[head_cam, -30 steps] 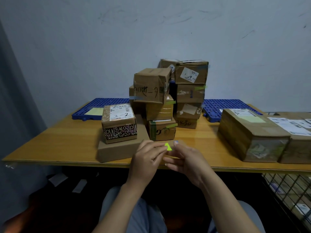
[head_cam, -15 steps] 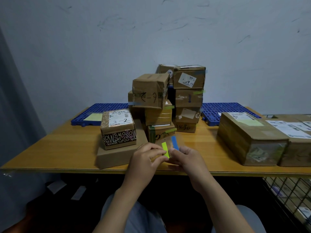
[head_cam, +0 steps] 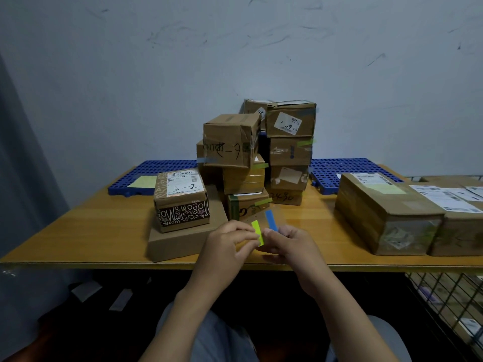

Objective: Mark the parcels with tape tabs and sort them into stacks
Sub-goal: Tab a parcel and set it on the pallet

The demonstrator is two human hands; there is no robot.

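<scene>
My right hand (head_cam: 292,244) holds a clear tab sheet (head_cam: 264,226) carrying a yellow-green tab (head_cam: 258,232) and a blue tab (head_cam: 271,220), just above the table's front edge. My left hand (head_cam: 228,245) pinches the yellow-green tab at its lower end. Behind them rises a stack of brown parcels (head_cam: 258,158), some with green tabs on their sides. A patterned parcel marked "3-2" (head_cam: 181,199) rests on a flat brown box (head_cam: 183,236) at the left.
Two large parcels (head_cam: 386,212) lie at the right of the wooden table (head_cam: 78,231). Blue perforated mats (head_cam: 146,173) line the back, one bearing a yellow note. A wire basket (head_cam: 449,304) stands below the table at right.
The sheet has come upright, so the yellow-green and blue tabs now show fully. Both hands stay together at the table's front edge; the view has tilted slightly.
</scene>
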